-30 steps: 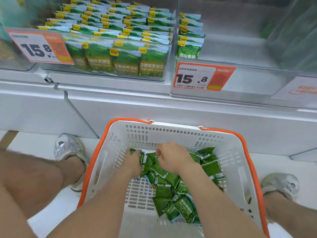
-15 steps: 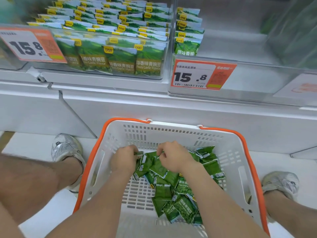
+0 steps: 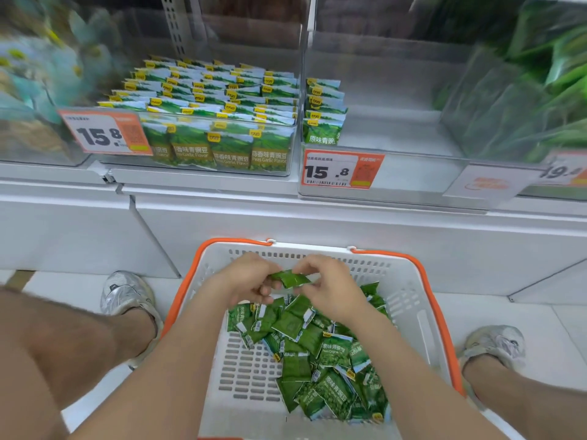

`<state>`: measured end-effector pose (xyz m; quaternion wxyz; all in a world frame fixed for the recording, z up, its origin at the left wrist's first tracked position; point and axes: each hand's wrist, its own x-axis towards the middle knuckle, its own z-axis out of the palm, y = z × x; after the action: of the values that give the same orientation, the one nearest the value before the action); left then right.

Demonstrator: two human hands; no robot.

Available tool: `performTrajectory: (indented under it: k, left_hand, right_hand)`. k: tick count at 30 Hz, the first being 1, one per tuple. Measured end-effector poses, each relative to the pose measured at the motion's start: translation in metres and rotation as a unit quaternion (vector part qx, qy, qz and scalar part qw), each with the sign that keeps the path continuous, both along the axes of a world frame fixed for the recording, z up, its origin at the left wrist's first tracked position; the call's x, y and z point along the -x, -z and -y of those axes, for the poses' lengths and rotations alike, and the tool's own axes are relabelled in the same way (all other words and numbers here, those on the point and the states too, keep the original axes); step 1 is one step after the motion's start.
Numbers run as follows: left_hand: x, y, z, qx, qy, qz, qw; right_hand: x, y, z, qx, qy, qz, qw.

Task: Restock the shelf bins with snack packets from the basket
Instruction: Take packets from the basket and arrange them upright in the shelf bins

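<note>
Head-worn, downward over basket (image 3: 409, 290)

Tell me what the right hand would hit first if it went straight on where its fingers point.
Probably the left hand: the right hand points leftward along the green packet both hands hold, and the left hand grips its other end. Depth is unclear.

White floor tiles (image 3: 524, 308) meet a white shelving base (image 3: 317, 225) under even light.
</note>
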<state>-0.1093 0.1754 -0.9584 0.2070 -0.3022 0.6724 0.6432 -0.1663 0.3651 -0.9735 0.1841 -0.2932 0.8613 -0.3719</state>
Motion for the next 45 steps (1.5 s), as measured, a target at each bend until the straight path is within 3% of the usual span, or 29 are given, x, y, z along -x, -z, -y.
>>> performTrajectory:
  k: [4, 8, 13, 17, 20, 25, 27, 30, 35, 40, 42, 45]
  left_hand:
    - [0.0, -0.017, -0.006, 0.1, -0.03, -0.115, 0.988]
    - [0.0, -0.046, -0.017, 0.063, -0.008, -0.218, 0.974]
    - [0.004, -0.07, -0.026, 0.068, -0.037, -0.26, 0.962]
    - [0.007, -0.096, -0.03, 0.087, -0.073, -0.315, 0.942]
    - [0.011, -0.119, -0.039, 0.155, -0.143, -0.399, 0.892]
    - [0.022, -0.153, -0.038, 0.408, -0.256, -0.522, 0.704]
    - [0.032, -0.162, -0.034, 0.449, -0.237, -0.545, 0.667]
    - [0.048, -0.174, -0.029, 0.474, -0.162, -0.531, 0.683]
    - [0.062, -0.178, -0.02, 0.477, -0.05, -0.437, 0.761]
    - [0.066, -0.167, -0.016, 0.455, -0.06, -0.433, 0.776]
    - [0.066, -0.164, -0.016, 0.46, -0.063, -0.437, 0.771]
    - [0.066, -0.163, -0.018, 0.46, -0.072, -0.446, 0.765]
  right_hand:
    - [0.006, -0.027, -0.01, 0.063, 0.073, 0.084, 0.992]
    - [0.005, -0.059, -0.019, 0.143, 0.131, 0.2, 0.96]
    - [-0.001, -0.079, -0.017, 0.222, 0.164, 0.148, 0.95]
    - [-0.007, -0.099, -0.006, 0.261, 0.188, 0.048, 0.946]
    - [-0.01, -0.127, 0.002, 0.299, 0.222, -0.057, 0.926]
    - [-0.002, -0.194, 0.009, 0.343, 0.263, -0.219, 0.875]
    - [0.015, -0.214, 0.012, 0.306, 0.253, -0.268, 0.878]
    - [0.049, -0.227, 0.016, 0.17, 0.222, -0.306, 0.91]
    - [0.102, -0.236, 0.038, -0.042, 0.175, -0.175, 0.968]
    - [0.127, -0.241, 0.057, -0.212, 0.109, -0.102, 0.966]
    - [0.133, -0.235, 0.064, -0.223, 0.126, -0.128, 0.958]
    - [0.139, -0.229, 0.072, -0.156, 0.183, -0.103, 0.965]
